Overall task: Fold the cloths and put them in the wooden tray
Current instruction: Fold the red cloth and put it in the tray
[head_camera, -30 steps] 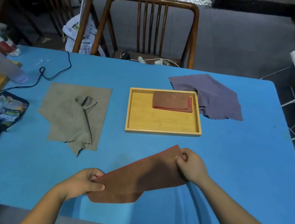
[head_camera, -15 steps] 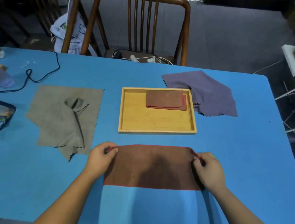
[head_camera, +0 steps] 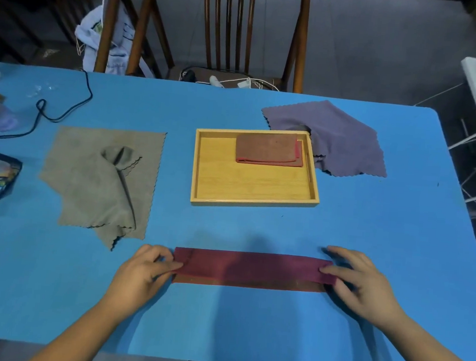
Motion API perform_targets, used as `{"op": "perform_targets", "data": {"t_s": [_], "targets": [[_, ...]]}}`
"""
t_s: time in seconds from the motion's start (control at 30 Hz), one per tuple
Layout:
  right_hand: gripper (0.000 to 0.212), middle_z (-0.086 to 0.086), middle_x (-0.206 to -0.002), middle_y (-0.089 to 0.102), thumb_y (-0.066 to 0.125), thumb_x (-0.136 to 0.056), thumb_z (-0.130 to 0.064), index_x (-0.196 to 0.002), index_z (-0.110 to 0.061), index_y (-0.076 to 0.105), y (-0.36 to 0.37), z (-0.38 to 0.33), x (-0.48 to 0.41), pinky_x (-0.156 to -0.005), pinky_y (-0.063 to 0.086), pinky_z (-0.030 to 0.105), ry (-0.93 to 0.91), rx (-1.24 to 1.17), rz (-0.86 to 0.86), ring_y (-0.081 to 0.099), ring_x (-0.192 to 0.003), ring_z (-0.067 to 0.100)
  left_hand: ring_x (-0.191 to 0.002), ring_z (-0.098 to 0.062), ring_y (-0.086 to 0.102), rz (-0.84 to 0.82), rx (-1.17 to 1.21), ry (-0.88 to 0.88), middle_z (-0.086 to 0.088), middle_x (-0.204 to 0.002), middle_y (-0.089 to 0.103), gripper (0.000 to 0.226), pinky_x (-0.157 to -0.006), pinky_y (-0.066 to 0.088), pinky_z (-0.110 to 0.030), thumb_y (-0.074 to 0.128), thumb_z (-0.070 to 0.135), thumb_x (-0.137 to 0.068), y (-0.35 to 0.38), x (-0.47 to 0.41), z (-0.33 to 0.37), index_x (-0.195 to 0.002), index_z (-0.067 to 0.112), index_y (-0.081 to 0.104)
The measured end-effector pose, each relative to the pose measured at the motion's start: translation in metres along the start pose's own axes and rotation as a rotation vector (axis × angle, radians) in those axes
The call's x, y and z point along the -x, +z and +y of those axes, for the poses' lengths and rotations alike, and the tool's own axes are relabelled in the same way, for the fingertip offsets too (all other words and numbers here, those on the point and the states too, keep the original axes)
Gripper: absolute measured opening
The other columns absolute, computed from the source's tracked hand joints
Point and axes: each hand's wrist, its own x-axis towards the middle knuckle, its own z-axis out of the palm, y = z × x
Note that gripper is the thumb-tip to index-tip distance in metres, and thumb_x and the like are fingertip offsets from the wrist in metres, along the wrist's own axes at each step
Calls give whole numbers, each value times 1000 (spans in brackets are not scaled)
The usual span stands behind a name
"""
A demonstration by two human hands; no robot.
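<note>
**Reporter:** How far is the folding getting along?

**Me:** One brown cloth (head_camera: pixel 267 151) is already lying folded in the wooden tray (head_camera: pixel 253 203), toward its 1 o'clock corner. I am working on the second. A maroon cloth (head_camera: pixel 252 269) is lying as a long narrow strip on the blue counter (head_camera: pixel 248 323), at 6 o'clock from the tray and apart from it.

**Reporter:** And your hands?

**Me:** They are sitting apart, one at each end of the strip. My left hand (head_camera: pixel 144 272) is pinching the 9 o'clock end, thumb on top. My right hand (head_camera: pixel 362 284) is pressing its thumb on the 3 o'clock end, fingers stretched out.

**Reporter:** What is remaining?

**Me:** I am judging that this strip needs folding shorter before it goes in. A grey cloth (head_camera: pixel 97 180) at the tray's 9 o'clock and a purple cloth (head_camera: pixel 345 140) just beside its 2 o'clock corner are lying rumpled and unfolded. So I am reckoning roughly a quarter finished.
</note>
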Motion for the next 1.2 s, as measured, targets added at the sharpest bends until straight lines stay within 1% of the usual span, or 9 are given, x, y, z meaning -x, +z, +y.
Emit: {"op": "perform_targets", "data": {"t_s": [0.13,0.4,0.47,0.57,0.67,0.73,0.83,1.0,1.2], "targets": [[30,-2,-136,61,52,-88,-29,-106,-30,75,4,10,11,-67,58,29,-166,158,-22,63,-114,20,-78,-17,58,-11,-118,90,3,-94,67,54,-52,42,-23,26,46,-102,12,10,-1,-104,26,76],[33,8,-139,58,52,-86,-33,-106,-23,76,9,21,14,-81,56,33,-275,277,-163,60,-123,27,-73,-21,62,-16,-248,174,-1,-87,66,39,-52,46,-27,38,35,-99,28,23,-4,-106,24,75],[31,8,-143,54,50,-87,-35,-103,-23,75,10,19,17,-87,54,36,-188,216,-166,55,-129,26,-76,-19,61,-51,-259,155,2,-89,64,35,-53,47,-26,45,42,-96,28,27,-5,-108,25,73],[17,-5,-138,57,54,-87,-38,-98,-28,62,12,10,10,-86,52,31,67,67,-100,56,-122,17,-80,-13,58,-91,-199,38,7,-89,61,38,-54,45,-21,52,52,-89,28,30,0,-107,27,73],[38,-18,-124,57,65,-84,-39,-120,-32,55,15,5,-2,-81,50,25,145,117,-149,53,-116,10,-90,-3,54,-64,-71,-231,14,-98,58,32,-60,50,-22,57,51,-84,31,22,14,-105,29,66],[47,-20,-120,55,64,-84,-42,-129,-36,52,13,4,-9,-81,47,23,169,146,-217,49,-114,8,-86,3,55,13,125,-463,18,-98,58,29,-66,50,-23,70,41,-81,35,13,22,-106,35,58],[47,-15,-118,52,66,-85,-39,-129,-35,52,12,4,-17,-84,50,29,308,73,-263,53,-108,9,-70,-3,59,123,416,-669,7,-73,62,37,-62,45,-15,76,18,-81,38,0,26,-105,36,55],[51,-5,-111,52,72,-85,-22,-131,-28,52,16,0,-19,-86,41,25,543,-159,-230,51,-99,5,-62,-3,58,158,569,-716,6,-70,61,28,-64,47,-10,70,14,-87,39,-10,21,-107,30,59],[36,-9,-108,51,71,-82,-23,-109,-38,53,16,-4,-14,-80,46,26,493,-59,-298,56,-91,4,-71,-17,62,85,439,-710,1,-75,61,26,-66,49,-25,69,15,-87,38,-18,13,-110,24,62]]}}
